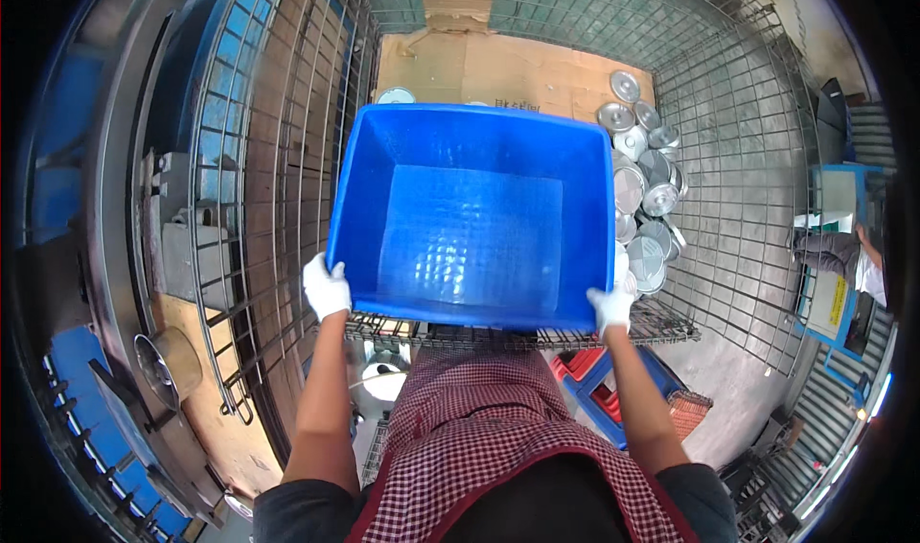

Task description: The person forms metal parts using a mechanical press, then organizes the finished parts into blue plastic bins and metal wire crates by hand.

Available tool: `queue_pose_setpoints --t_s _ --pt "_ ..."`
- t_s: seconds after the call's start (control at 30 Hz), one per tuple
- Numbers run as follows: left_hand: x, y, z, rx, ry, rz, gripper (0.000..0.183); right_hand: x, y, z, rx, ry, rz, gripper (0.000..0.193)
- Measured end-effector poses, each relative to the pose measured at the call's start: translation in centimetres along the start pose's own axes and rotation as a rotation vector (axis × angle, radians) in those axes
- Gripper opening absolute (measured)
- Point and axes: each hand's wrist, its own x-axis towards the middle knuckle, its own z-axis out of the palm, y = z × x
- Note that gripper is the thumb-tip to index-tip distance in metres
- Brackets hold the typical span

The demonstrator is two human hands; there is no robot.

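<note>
A blue rectangular plastic bin (470, 241) is in front of me with nothing inside it. My left hand (326, 286), in a white glove, grips its near left corner. At the near right corner my right hand (611, 310), also white-gloved, closes on the rim. The bin is over a wire mesh cage, above cardboard (537, 69) that lines the cage. Several round silver metal lids (655, 169) are piled loosely along the bin's right side; the bin hides part of the pile. Another round disc (396, 95) shows past its far left corner.
Wire mesh walls (738, 179) rise on both sides, and a low mesh edge (661, 332) runs between me and the cage. To the left are a metal pot (168, 366) and a machine frame. A red and blue stool (613, 390) stands below right. Another person (843, 255) is far right.
</note>
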Motion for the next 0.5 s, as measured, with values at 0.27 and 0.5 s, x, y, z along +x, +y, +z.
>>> queue_pose_setpoints --t_s 0.27,0.5 --pt "-5.5 3.0 -1.1 0.527 -0.299 0.011 0.064 -5.9 -0.3 6.7 -0.207 0.098 0.193 0.035" --pt "-8.9 -0.8 4.6 0.561 -0.321 0.015 0.061 -8.2 0.5 7.9 -0.065 0.173 0.146 0.029"
